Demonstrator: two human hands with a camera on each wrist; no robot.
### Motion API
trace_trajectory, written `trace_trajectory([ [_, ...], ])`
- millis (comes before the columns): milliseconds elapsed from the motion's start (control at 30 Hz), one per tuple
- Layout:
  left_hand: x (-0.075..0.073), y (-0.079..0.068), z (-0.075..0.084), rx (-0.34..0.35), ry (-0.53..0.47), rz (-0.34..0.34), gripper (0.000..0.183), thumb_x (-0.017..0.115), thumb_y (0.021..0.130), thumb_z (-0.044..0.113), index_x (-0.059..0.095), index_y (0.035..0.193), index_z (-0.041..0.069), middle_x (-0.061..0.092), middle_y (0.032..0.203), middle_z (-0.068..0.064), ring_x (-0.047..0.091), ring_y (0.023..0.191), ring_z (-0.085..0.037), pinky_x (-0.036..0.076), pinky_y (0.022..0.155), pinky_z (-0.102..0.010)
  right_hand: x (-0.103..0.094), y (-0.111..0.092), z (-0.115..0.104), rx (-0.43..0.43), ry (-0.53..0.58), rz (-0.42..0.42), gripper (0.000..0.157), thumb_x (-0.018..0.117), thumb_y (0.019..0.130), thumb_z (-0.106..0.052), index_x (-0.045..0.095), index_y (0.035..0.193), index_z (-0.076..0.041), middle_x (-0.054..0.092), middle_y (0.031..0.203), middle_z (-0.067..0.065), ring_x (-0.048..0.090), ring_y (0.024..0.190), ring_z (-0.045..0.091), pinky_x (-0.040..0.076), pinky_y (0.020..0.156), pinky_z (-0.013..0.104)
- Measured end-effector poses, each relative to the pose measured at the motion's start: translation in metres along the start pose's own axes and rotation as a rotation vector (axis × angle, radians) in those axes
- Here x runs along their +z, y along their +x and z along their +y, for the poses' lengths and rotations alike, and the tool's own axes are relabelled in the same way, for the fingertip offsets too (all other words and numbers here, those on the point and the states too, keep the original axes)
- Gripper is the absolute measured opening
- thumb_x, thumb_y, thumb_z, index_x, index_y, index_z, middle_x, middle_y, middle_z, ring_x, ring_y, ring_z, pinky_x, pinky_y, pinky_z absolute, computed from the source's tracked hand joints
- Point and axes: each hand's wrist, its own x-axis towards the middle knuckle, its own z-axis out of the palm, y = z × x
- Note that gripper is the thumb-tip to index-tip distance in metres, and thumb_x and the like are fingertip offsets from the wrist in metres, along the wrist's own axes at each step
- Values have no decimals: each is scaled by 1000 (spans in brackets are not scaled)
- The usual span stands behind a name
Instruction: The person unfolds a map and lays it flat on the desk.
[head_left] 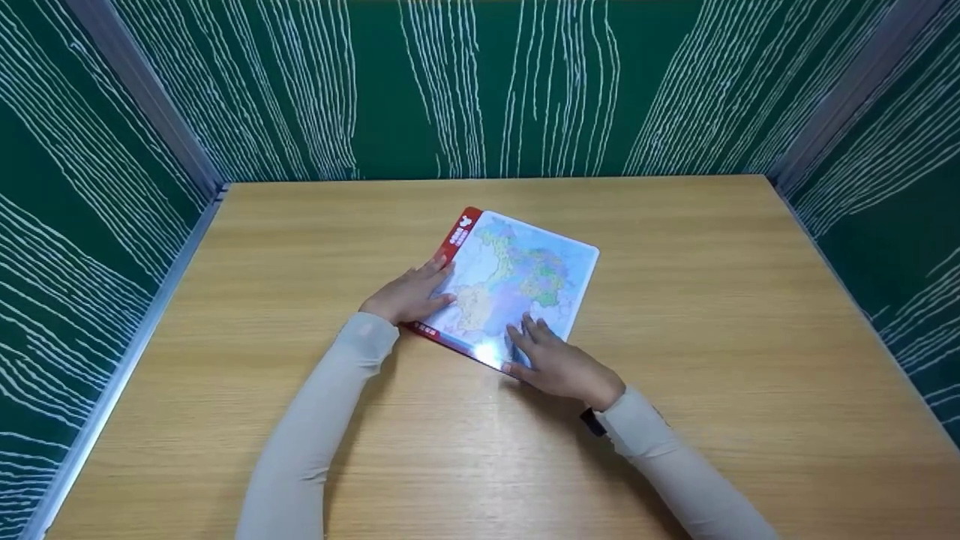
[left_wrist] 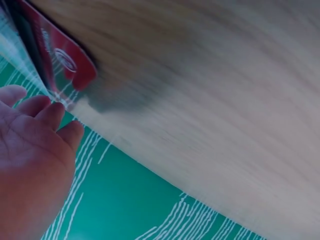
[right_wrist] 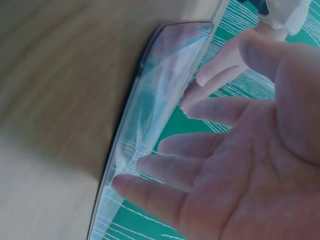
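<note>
A flat, glossy map sheet (head_left: 517, 262) with a red border strip lies turned at an angle on the wooden table. My left hand (head_left: 412, 292) rests on its left edge with the fingers spread. The right hand (head_left: 562, 364) touches the lower right part, its fingers fairly straight. In the left wrist view, the left hand (left_wrist: 37, 150) is beside the red corner of the map sheet (left_wrist: 82, 77). From the right wrist, the right hand (right_wrist: 235, 165) shows its palm, fingertips at the shiny edge of the map sheet (right_wrist: 145, 100). Neither hand curls round anything.
The wooden table (head_left: 675, 300) extends around the map sheet on every side. Green panels with white wavy lines (head_left: 495, 90) stand along the back and both sides, with grey frame posts (head_left: 150, 90) at the corners. A bright light reflection lies on the map's lower edge.
</note>
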Motion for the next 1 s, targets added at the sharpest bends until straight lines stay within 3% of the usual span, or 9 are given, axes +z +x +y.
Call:
trace_trajectory([
  [167,1,2,-4,-22,-8,-28,75,47,91,60,9,153,39,2,162,14,3,151,-19,9,121,-49,5,2,-1,-27,-68,-7,69,44,98,-50,25,153,-14,8,160,19,9,146,43,23,114,58],
  [300,2,3,-4,-25,-27,-42,73,48,92,59,12,153,39,5,162,11,5,151,-25,11,120,-53,8,2,-1,-66,-136,1,68,44,98,-49,27,152,-12,11,158,25,12,143,49,25,109,65],
  [500,3,2,-4,-50,-58,-48,72,47,91,60,11,151,43,4,161,14,3,151,-25,10,120,-53,11,3,-4,-65,-198,-14,65,43,98,-49,28,152,-15,13,158,24,13,142,50,26,107,68],
  [1000,3,-2,-3,-59,-43,-61,72,47,91,61,9,151,44,4,161,15,3,150,-25,10,119,-53,3,1,3,-77,-170,-37,64,43,98,-50,26,153,-20,13,159,20,11,144,47,21,110,67],
])
